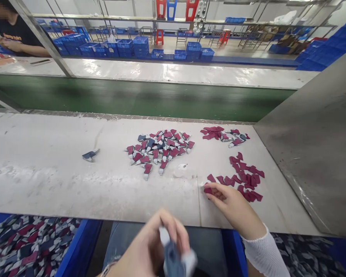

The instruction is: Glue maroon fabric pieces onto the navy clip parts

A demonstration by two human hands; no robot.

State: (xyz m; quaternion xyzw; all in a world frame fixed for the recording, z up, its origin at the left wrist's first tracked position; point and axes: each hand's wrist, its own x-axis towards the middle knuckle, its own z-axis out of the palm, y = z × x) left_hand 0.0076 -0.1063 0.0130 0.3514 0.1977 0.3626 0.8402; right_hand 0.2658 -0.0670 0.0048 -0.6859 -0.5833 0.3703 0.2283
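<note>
My left hand (161, 242) is near the lap at the bottom centre, its fingers closed around a dark grey-blue part with pale grey ends (173, 256), blurred by motion. On the table, my right hand (230, 204) pinches a small flat maroon piece (208, 189) between thumb and fingers. Beyond and beside that hand lie several loose maroon pieces (248, 179). A pile of parts with maroon faces and pale grey ends (161, 148) covers the table's middle; a few show dark blue faces. Alone to the left rests one dark grey-blue part (90, 155).
A blue bin (72, 254) full of similar parts stands below the table edge at left, another heap (305, 256) at lower right. A metal panel (314, 154) borders the right side. A green conveyor belt (161, 98) runs behind. Another person (20, 34) sits at far left.
</note>
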